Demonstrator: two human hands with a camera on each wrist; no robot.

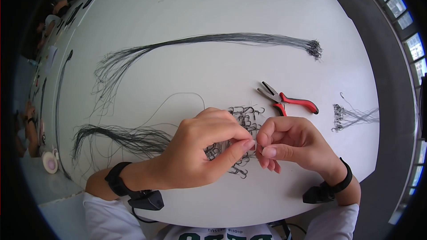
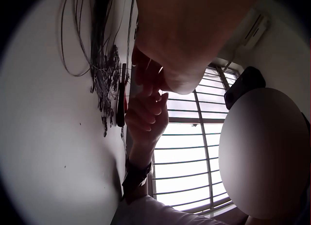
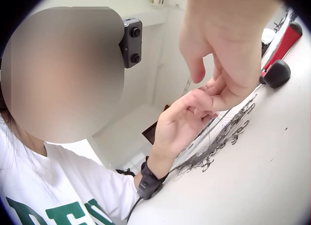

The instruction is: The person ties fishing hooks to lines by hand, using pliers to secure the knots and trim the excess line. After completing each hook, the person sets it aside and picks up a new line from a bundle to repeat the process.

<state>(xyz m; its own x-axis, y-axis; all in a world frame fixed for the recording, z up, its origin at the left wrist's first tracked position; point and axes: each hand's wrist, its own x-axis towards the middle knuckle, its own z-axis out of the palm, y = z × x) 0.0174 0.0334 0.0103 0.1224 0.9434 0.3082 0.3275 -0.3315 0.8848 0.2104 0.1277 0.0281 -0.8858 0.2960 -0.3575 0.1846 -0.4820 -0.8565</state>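
In the head view my left hand [image 1: 202, 149] pinches a thin fishing line between thumb and forefinger. My right hand [image 1: 296, 144] faces it, its thumb and forefinger pinched on the line right at the left fingertips. What sits between the fingertips is tiny and mostly hidden; I cannot tell whether a hook is there. Under both hands lies a pile of dark fish hooks [image 1: 243, 118], partly covered by the left hand. Their bundled lines [image 1: 120, 138] trail to the left, and one loose strand [image 1: 178, 93] arcs up behind the left hand.
Red-handled pliers [image 1: 296, 101] lie beyond the right hand. A long bundle of hooked lines [image 1: 222, 39] stretches across the table [image 1: 284, 13]. Another small hook bundle [image 1: 349, 118] is at the right edge. Other people sit at the far left, near a round white object [image 1: 50, 162].
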